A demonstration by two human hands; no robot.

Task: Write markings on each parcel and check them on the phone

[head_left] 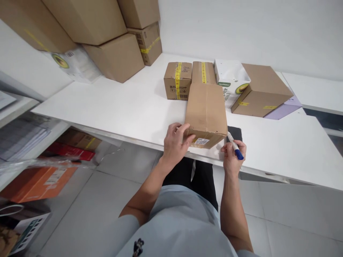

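Observation:
A brown cardboard box [206, 107] stands at the front edge of the white table, with a white label [202, 141] on the side facing me. My left hand [177, 141] rests against that box's near left corner, thumb on the front side and fingers by the top edge, apart and not wrapped round it. In my right hand [232, 155] is a marker pen [235, 145], white with a blue end, its white end up beside the box's near right corner. I cannot tell whether the pen touches the box. A flat black item [234, 133] lies partly hidden behind the pen.
Behind stand a small taped box [178, 81], a white printed box [232, 73] and a larger brown box [264, 89] over a lilac one [284, 109]. Stacked cartons [115, 59] fill the table's back left. An orange box [40, 182] sits low at left.

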